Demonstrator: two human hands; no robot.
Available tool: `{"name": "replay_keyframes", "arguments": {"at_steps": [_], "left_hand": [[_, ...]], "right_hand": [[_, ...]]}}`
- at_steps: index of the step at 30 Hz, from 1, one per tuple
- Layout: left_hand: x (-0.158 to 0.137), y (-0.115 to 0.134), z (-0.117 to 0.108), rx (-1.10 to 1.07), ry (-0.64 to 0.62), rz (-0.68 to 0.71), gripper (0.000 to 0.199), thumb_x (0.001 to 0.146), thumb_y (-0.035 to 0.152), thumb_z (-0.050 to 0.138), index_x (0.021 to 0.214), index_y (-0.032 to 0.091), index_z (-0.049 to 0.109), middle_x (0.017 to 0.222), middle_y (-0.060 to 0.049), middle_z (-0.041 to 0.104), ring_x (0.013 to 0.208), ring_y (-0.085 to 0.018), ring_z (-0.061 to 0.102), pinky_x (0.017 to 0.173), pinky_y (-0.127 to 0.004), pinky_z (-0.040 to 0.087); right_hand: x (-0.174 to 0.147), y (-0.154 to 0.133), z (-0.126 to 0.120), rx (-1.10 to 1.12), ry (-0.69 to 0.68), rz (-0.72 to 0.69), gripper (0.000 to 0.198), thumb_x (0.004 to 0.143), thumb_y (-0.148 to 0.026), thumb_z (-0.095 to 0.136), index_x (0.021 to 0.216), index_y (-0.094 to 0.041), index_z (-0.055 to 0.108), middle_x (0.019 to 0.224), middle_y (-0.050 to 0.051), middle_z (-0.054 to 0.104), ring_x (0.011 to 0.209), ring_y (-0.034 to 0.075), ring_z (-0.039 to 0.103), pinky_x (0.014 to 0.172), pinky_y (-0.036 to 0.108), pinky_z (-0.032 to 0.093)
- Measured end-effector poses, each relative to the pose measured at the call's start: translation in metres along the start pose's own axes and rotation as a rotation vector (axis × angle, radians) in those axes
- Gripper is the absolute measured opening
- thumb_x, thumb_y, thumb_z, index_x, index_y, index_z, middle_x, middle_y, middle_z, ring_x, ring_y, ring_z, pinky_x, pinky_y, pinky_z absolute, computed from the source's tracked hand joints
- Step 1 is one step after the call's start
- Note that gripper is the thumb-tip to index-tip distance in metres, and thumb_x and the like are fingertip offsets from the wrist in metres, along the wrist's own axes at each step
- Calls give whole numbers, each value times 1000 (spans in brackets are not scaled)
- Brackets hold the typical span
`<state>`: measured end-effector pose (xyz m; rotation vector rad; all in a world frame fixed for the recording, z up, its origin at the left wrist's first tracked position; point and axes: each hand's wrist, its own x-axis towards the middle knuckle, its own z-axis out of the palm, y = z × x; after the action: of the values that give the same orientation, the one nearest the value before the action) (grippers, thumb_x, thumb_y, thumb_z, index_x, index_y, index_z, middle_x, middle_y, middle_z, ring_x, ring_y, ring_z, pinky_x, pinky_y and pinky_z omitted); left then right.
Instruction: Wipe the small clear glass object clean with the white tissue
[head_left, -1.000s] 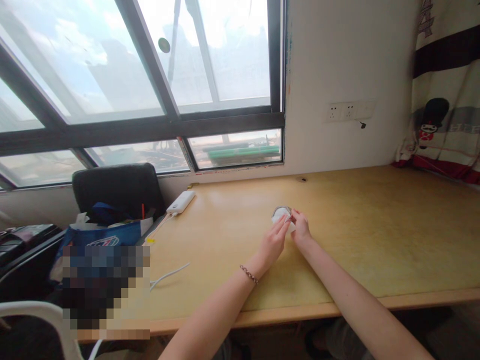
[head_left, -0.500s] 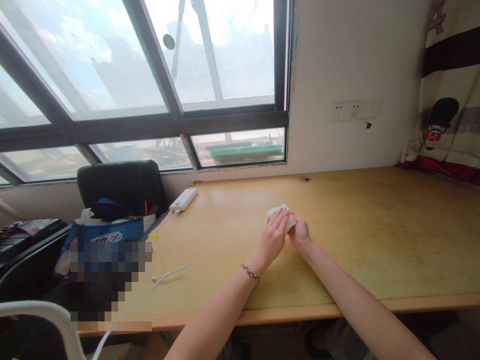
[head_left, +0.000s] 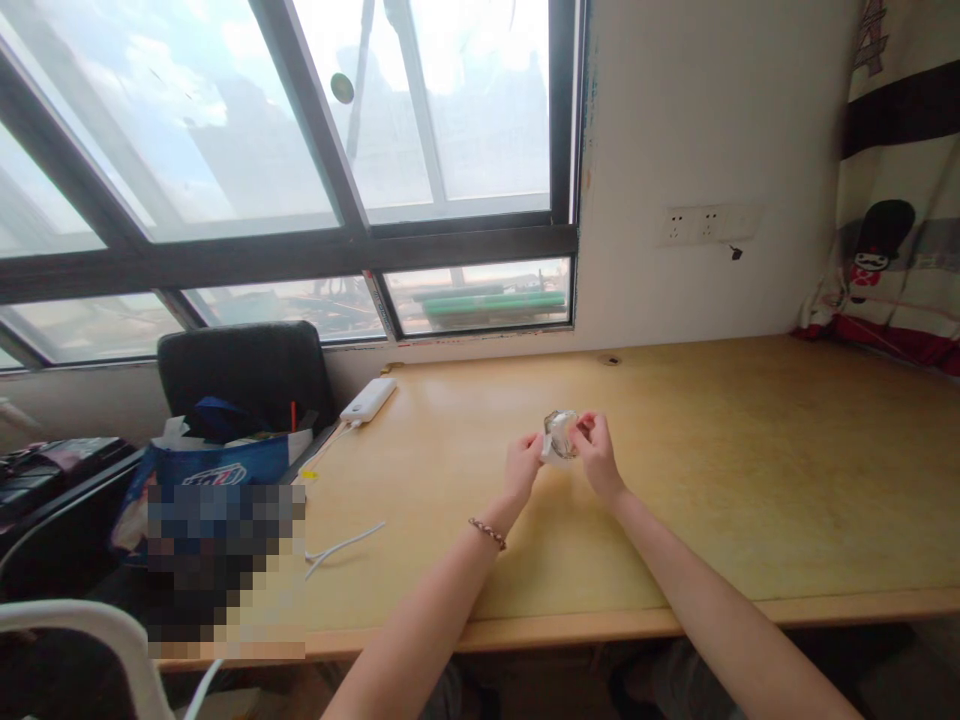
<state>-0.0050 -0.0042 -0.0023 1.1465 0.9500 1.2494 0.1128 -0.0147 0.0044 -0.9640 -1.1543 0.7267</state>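
Above the desk, both hands are at a small round object [head_left: 566, 440] that looks clear or shiny, with a darker edge; its exact kind I cannot make out. My right hand [head_left: 598, 455] pinches its right side, with the fingers bent over the rim. At the left side of the object, my left hand [head_left: 523, 468] is closed on a white tissue [head_left: 547, 449]. The tissue lies against the object's left edge. Whether the left fingers also grip the rim itself is hidden. A beaded bracelet [head_left: 488, 533] circles the left wrist.
The yellowish wooden desk [head_left: 750, 480] spans the view below the window. On its left stand a white power bank [head_left: 368, 400] with a cable and a loose white cable end [head_left: 352, 538]. Left of the desk, a blue bag [head_left: 217, 470] rests on a black chair [head_left: 244, 370].
My hands have moved apart from around the tissue, and the round object now shows between them. My left hand has shifted left and slightly down.
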Motion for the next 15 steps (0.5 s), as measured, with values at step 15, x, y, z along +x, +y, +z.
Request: {"name": "replay_keyframes", "arguments": {"at_steps": [15], "left_hand": [[12, -9, -6, -90, -56, 25, 36, 82, 38, 40, 102, 12, 55, 106, -14, 60, 90, -18, 59, 77, -32, 49]], "right_hand": [[-1, 1, 1, -544, -131, -396, 80, 56, -38, 70, 123, -19, 31, 124, 14, 38, 117, 29, 32, 97, 47, 24]]}}
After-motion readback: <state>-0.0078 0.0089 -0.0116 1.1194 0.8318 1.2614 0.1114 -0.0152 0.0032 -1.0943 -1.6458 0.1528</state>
